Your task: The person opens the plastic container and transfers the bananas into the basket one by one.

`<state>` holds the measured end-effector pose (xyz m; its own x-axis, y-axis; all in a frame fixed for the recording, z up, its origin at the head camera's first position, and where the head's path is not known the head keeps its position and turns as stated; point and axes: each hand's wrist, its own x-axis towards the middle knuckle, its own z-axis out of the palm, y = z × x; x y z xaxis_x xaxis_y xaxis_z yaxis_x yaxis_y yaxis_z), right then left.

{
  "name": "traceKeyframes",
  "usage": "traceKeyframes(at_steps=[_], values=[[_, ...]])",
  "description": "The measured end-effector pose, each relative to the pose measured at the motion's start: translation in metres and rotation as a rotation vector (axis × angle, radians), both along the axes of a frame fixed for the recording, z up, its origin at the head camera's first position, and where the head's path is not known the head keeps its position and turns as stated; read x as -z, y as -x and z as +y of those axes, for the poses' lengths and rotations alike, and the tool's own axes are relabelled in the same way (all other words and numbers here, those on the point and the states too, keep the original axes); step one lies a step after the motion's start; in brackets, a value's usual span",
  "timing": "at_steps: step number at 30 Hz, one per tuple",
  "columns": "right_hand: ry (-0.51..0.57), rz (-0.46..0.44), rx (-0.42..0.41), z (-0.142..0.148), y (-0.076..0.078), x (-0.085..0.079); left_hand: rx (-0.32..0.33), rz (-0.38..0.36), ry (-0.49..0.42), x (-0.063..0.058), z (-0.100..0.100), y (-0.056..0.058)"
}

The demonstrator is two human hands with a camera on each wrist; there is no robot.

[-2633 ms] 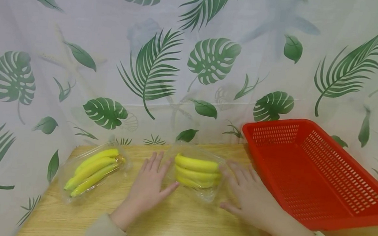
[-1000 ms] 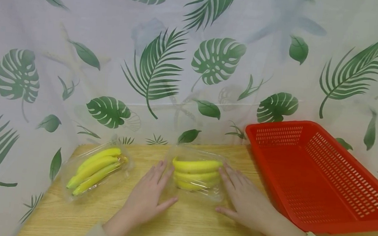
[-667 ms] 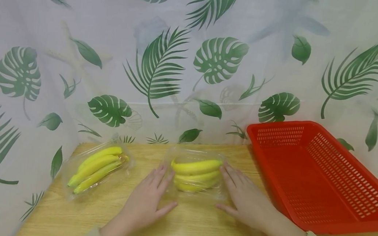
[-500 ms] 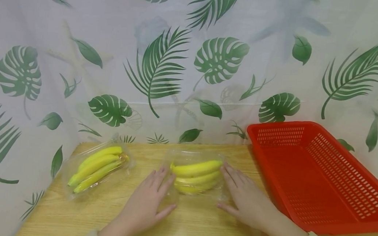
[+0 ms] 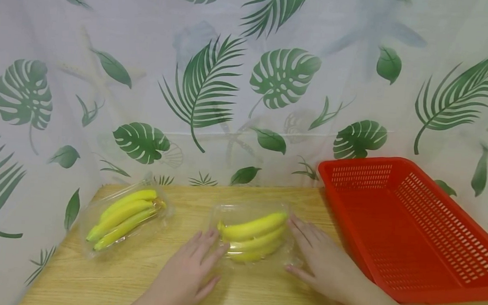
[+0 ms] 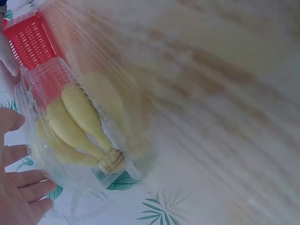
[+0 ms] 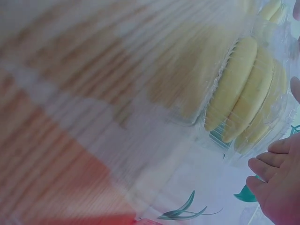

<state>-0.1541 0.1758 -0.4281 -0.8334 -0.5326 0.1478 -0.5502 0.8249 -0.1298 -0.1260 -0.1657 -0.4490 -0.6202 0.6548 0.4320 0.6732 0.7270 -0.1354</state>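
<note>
A bunch of yellow bananas (image 5: 260, 225) lies inside a clear plastic clamshell box (image 5: 240, 208) in the middle of the table. My left hand (image 5: 182, 276) is at the box's left end, fingertips overlapping its near left corner in the head view. At the right end, my right hand (image 5: 325, 262) has its straight fingers against the side, thumb spread toward me. Neither hand curls round the box. In the left wrist view the bananas' stem end (image 6: 112, 161) shows through the plastic, beside the relaxed fingers. The right wrist view shows the banana tips (image 7: 227, 136).
Another clear box holding bananas (image 5: 122, 217) lies slantwise at the left of the wooden table (image 5: 234, 296). A red perforated plastic basket (image 5: 417, 231) stands at the right, close to my right forearm. Behind the table hangs a leaf-printed cloth (image 5: 230, 99).
The middle box has slid toward me, its bananas now slanting up to the right. My left hand has drawn back toward me, and the right has shifted slightly. Basket and left box stay put.
</note>
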Motion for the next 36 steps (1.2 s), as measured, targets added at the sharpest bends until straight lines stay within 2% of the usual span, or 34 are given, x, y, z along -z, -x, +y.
traceKeyframes(at_steps=[6,15,30,36], values=[[-0.001,0.008,-0.016,0.003,-0.006,0.0,0.036,0.027,0.005,-0.001,-0.003,-0.005],[-0.007,0.037,-0.031,0.005,-0.012,-0.001,0.024,0.028,0.032,-0.002,-0.002,-0.011],[-0.004,0.026,-0.014,0.006,-0.013,0.003,0.022,0.022,0.034,-0.005,0.0,-0.013],[-0.008,0.048,-0.021,0.006,-0.013,0.003,0.023,0.032,0.03,-0.004,0.0,-0.013]])
